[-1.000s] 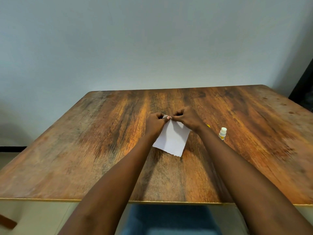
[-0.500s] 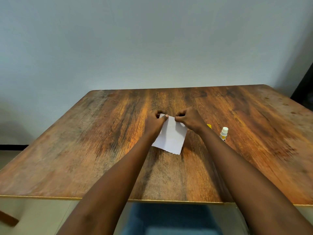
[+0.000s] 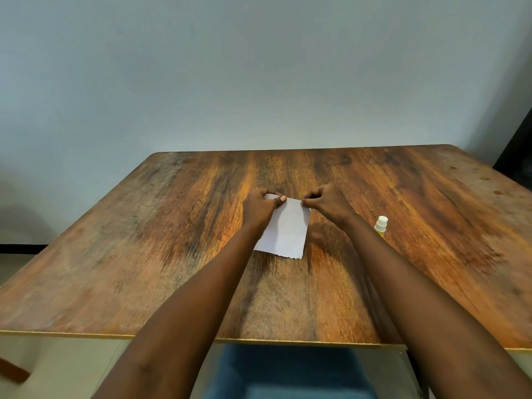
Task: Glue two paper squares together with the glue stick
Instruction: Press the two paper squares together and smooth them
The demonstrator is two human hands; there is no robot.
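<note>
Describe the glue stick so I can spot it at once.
Start at the wooden table and find the white paper pinched by both hands. Just past the right forearm stands the glue stick, a small tube with a white cap and yellow body, the only upright item there.

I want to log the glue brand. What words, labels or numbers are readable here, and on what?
None can be read.
Glue stick: the yellow label shows below its white cap, too small and blurred to read.
Paper, pinched by both hands: faint lines only, no legible text.
</note>
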